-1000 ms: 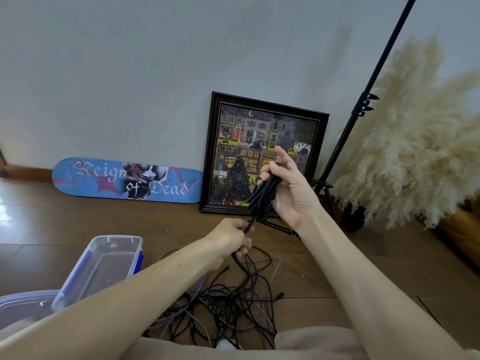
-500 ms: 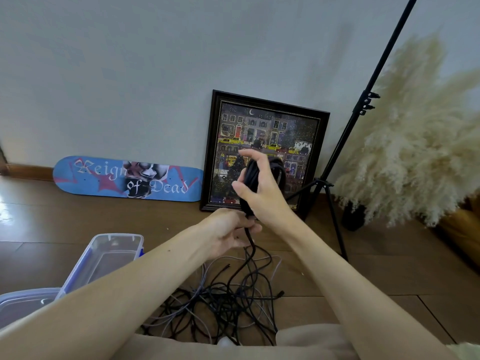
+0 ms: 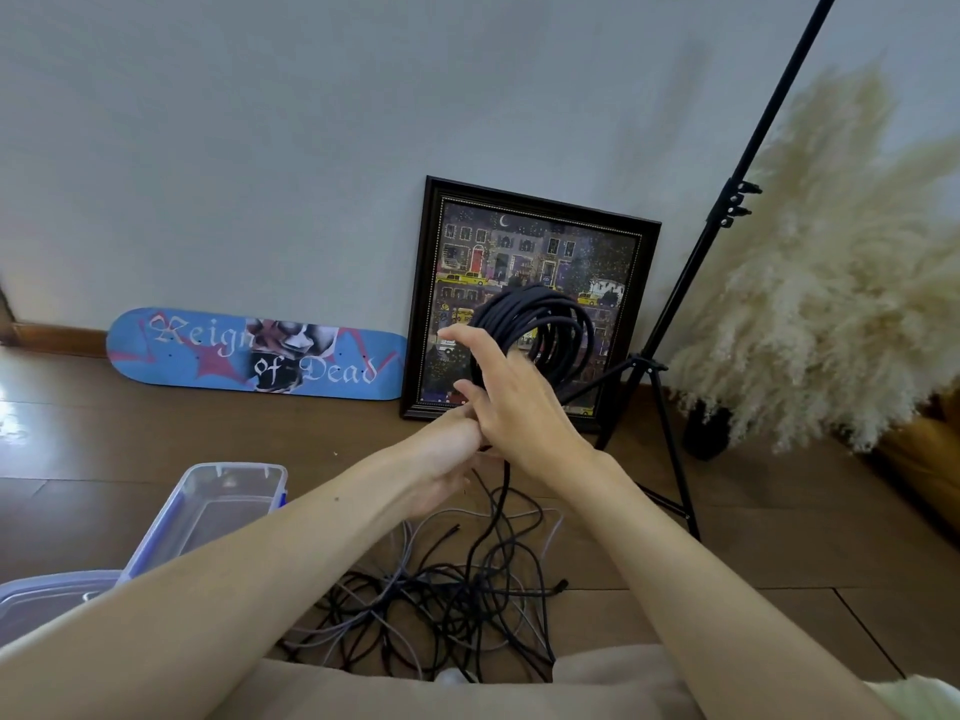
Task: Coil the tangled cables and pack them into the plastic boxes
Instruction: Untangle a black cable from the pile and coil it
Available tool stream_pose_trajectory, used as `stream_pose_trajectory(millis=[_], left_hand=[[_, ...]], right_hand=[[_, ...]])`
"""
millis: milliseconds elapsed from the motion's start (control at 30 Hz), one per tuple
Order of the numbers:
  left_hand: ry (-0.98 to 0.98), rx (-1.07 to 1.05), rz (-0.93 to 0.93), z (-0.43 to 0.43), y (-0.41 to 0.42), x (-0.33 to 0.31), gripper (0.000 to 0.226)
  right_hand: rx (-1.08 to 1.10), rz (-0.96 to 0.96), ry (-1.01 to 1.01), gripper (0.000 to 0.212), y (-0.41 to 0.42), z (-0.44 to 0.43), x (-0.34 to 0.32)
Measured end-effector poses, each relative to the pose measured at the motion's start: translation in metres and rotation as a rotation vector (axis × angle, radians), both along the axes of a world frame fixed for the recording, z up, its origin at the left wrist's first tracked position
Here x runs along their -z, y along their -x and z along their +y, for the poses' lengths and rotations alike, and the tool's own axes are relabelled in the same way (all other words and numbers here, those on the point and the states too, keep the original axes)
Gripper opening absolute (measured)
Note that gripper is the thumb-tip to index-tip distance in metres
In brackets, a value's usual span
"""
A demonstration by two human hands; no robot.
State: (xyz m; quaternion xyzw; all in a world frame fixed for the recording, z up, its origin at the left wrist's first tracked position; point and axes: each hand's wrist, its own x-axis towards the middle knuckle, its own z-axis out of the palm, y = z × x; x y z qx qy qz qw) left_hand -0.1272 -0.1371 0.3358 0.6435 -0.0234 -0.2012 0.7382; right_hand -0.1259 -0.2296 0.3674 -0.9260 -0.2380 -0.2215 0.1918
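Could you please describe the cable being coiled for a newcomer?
Find the framed picture against the wall. In front of it, the right hand holds up a black cable coil. Unlike the tangled cables on the floor, it forms neat loops.

Cable tangle [image 3: 457,605] below, tripod [image 3: 645,362] right, open box [image 3: 234,469] left.

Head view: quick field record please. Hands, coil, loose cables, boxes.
right hand: holds black cable coil up off the floor
left hand: just under the right hand, at the coil's trailing strand; grip hidden
tangle: black and grey cables on the floor
far box: open, left of tangle, no cable inside
near box: bottom left, mostly cropped
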Motion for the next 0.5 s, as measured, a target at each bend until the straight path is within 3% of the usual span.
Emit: stream_pose_trajectory(millis=[133, 400, 500], left_hand=[[-0.038, 0.088, -0.013, 0.005, -0.007, 0.002, 0.033], [-0.432, 0.181, -0.346, 0.011, -0.013, 0.003, 0.014], [-0.505, 0.182, -0.440, 0.014, -0.013, 0.001, 0.017]], right_hand=[[0.052, -0.033, 0.127, 0.052, -0.003, -0.004, -0.001], [0.130, -0.068, 0.319, 0.057, -0.010, -0.007, -0.001], [0.102, 0.006, 0.259, 0.049, -0.010, -0.010, -0.005]])
